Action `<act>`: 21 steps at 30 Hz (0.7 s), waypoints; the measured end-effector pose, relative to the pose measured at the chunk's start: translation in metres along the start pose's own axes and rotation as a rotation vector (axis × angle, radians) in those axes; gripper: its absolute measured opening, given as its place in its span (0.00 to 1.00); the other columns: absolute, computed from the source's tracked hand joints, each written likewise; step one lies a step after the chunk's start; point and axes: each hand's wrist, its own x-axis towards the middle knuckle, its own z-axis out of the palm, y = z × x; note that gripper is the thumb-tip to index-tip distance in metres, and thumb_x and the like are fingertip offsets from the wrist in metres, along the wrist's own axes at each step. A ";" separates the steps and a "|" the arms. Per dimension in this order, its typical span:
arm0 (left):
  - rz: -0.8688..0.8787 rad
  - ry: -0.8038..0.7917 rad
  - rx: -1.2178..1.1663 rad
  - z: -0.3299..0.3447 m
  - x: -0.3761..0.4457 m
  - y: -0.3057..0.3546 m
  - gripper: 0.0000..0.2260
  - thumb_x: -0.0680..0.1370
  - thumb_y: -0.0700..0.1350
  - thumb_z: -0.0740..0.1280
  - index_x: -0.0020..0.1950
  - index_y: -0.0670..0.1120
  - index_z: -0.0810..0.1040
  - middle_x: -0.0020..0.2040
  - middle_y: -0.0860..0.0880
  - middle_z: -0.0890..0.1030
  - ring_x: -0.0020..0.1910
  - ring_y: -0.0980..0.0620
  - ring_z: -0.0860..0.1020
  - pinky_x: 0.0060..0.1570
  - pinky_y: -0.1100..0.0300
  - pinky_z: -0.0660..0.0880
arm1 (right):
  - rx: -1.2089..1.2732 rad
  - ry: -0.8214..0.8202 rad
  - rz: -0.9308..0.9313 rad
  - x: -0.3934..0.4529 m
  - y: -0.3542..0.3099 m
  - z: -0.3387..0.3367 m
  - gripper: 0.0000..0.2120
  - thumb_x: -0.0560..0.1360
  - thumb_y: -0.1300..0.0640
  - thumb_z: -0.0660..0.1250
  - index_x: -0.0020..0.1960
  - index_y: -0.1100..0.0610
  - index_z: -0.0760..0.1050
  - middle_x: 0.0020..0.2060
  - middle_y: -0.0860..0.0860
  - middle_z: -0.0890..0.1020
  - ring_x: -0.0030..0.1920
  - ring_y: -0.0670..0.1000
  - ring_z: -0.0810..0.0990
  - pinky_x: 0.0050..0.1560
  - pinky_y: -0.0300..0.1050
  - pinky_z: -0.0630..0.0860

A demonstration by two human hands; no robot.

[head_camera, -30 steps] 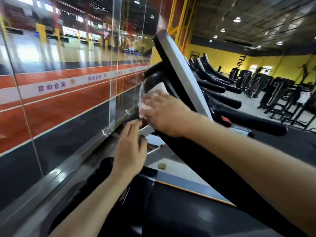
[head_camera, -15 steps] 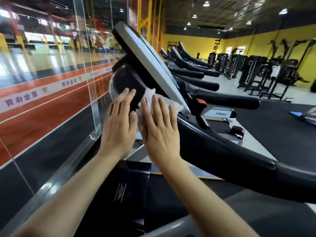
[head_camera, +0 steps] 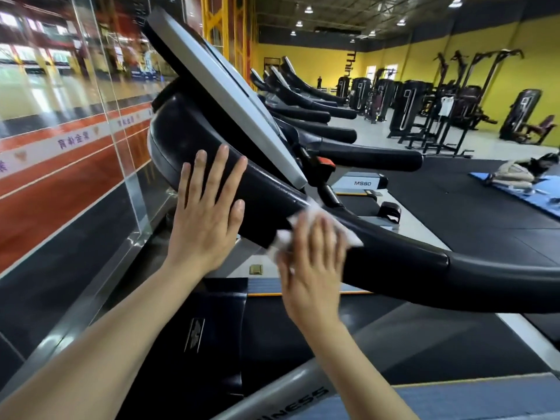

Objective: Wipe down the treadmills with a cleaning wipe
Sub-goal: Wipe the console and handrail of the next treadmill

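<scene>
Head view. The right hand [head_camera: 312,268] lies flat, fingers extended, pressing a white wipe [head_camera: 318,225] onto the black handrail [head_camera: 394,262] of the nearest treadmill, just below the lower corner of the tilted console [head_camera: 224,95]. The wipe is crumpled, its edges showing beyond the fingertips; the hand is motion-blurred, which suggests a stroke under way. The left hand [head_camera: 206,213] rests with straight, spread fingers on the rounded black housing [head_camera: 188,137] behind the console; it holds nothing and appears to steady the machine.

Progress, as judged: the wiping is in an early stage. Only the junction of housing and handrail is under the wipe; no surface shows clearly as wet or cleaned, so what is finished cannot be told. The long stretch of handrail toward the right, the console face and the deck [head_camera: 303,344] seem left to do, as does the row of further treadmills [head_camera: 306,107] beyond.
</scene>
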 end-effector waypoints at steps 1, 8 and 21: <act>-0.001 0.022 0.005 0.001 0.000 -0.001 0.27 0.85 0.50 0.51 0.84 0.49 0.52 0.84 0.45 0.49 0.83 0.41 0.45 0.80 0.39 0.45 | 0.033 0.002 -0.042 0.020 -0.018 -0.001 0.33 0.82 0.47 0.62 0.80 0.60 0.55 0.79 0.58 0.60 0.81 0.57 0.53 0.78 0.63 0.53; 0.009 0.094 -0.026 0.003 -0.001 -0.002 0.25 0.85 0.50 0.51 0.83 0.49 0.57 0.84 0.45 0.53 0.83 0.40 0.49 0.80 0.39 0.48 | 0.069 -0.069 -0.016 0.070 -0.026 -0.018 0.27 0.82 0.51 0.55 0.79 0.59 0.62 0.73 0.56 0.70 0.72 0.56 0.67 0.73 0.53 0.61; 0.102 0.164 -0.065 0.007 0.011 0.061 0.22 0.81 0.44 0.60 0.74 0.40 0.72 0.77 0.40 0.69 0.78 0.35 0.62 0.79 0.38 0.52 | 0.032 -0.156 0.243 0.048 0.086 -0.046 0.13 0.79 0.56 0.55 0.47 0.55 0.78 0.43 0.55 0.83 0.44 0.61 0.79 0.48 0.57 0.72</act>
